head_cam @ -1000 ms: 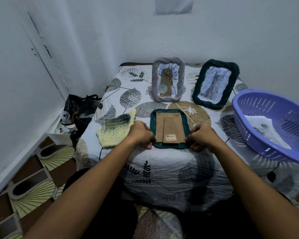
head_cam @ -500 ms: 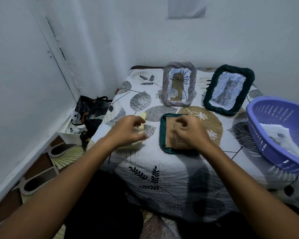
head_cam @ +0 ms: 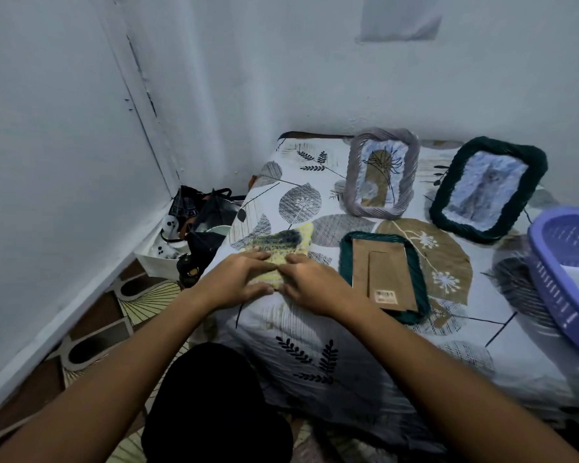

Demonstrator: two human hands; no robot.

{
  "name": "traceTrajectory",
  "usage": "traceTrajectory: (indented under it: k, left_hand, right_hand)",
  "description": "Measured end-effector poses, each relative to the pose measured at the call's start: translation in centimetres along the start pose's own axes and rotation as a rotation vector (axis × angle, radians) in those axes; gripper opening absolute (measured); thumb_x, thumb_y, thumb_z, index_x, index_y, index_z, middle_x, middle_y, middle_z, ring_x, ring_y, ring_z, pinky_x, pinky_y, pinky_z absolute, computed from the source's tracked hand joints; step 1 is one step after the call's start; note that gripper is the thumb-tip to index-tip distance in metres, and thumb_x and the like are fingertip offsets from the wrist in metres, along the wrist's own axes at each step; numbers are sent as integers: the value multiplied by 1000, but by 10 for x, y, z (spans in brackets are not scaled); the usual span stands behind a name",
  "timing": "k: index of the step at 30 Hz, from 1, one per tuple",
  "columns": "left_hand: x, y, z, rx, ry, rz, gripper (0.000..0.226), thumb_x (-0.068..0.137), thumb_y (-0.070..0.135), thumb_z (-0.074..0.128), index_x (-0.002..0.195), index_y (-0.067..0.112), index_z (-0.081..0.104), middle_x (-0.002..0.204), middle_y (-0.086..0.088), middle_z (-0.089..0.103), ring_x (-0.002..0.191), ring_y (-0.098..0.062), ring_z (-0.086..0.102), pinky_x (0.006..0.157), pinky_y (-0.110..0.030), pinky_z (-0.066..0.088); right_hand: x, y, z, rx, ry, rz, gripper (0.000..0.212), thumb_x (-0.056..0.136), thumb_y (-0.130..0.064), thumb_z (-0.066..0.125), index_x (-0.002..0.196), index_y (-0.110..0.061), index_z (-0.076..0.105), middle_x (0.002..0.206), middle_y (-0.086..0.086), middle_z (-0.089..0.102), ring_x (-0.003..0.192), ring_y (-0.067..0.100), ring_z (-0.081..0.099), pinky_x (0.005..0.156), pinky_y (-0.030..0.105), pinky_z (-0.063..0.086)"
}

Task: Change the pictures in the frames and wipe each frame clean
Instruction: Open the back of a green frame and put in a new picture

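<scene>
Knitted yellow-and-grey cloth [head_cam: 281, 247] is lying at the near left of the leaf-printed bed [head_cam: 315, 329], and both hands are resting on its near end. The left hand [head_cam: 239, 282] is pressing down with fingers fairly flat and its thumb tucking in at the cloth's near edge; the right hand [head_cam: 311, 284] is lying just beside it, fingertips on the cloth. Whether either is actually pinching the fabric, I cannot tell.

Just right of the hands, the green frame [head_cam: 383, 272] is lying face down, its brown cardboard backing [head_cam: 381, 274] and stand facing up with a small label at the near end. Farther back, the grey frame [head_cam: 383, 173] is leaning upright with a picture in it, and beside it the dark green frame [head_cam: 488, 190] is tilting back with a pale picture. At the right edge the purple basket [head_cam: 562, 272] is holding white paper.

The step appears to be gathering the cloth for wiping. Doing it well probably means bunching it into one hand, freeing the other to steady the face-down frame, then working along the woven rim without dragging the frame across the sheet.
</scene>
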State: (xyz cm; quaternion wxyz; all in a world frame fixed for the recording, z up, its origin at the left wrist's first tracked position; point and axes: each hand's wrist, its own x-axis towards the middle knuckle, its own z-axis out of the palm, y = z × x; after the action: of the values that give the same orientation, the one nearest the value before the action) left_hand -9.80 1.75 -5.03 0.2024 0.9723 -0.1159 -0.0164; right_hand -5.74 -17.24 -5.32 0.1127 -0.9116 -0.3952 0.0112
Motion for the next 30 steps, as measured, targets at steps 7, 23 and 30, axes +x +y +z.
traceTrajectory:
  k: [7, 23, 30]
  left_hand:
    - [40, -21, -14, 14, -20, -25, 52, 81, 32, 76, 128, 17, 62, 144, -12, 47, 136, -23, 42, 111, -31, 31]
    - [54, 9, -21, 32, -18, 72, 71, 74, 58, 67, 133, 19, 57, 148, -12, 43, 140, -25, 35, 113, -37, 28]
    - [66, 86, 20, -278, 124, -7, 41, 83, 22, 75, 121, 10, 66, 114, -9, 69, 89, -15, 66, 81, -26, 51]
  right_hand:
    - [41, 15, -2, 22, 5, 54, 35, 93, -33, 50, 119, -11, 58, 123, 14, 53, 111, 34, 53, 83, 39, 47]
    - [23, 47, -28, 305, 132, 175, 40, 87, -26, 63, 123, -10, 63, 140, 15, 49, 128, 29, 47, 101, 41, 43]
    - [-59, 105, -61, 444, 517, 626, 27, 84, -11, 61, 109, -9, 70, 108, 9, 70, 96, 23, 64, 81, 30, 49]
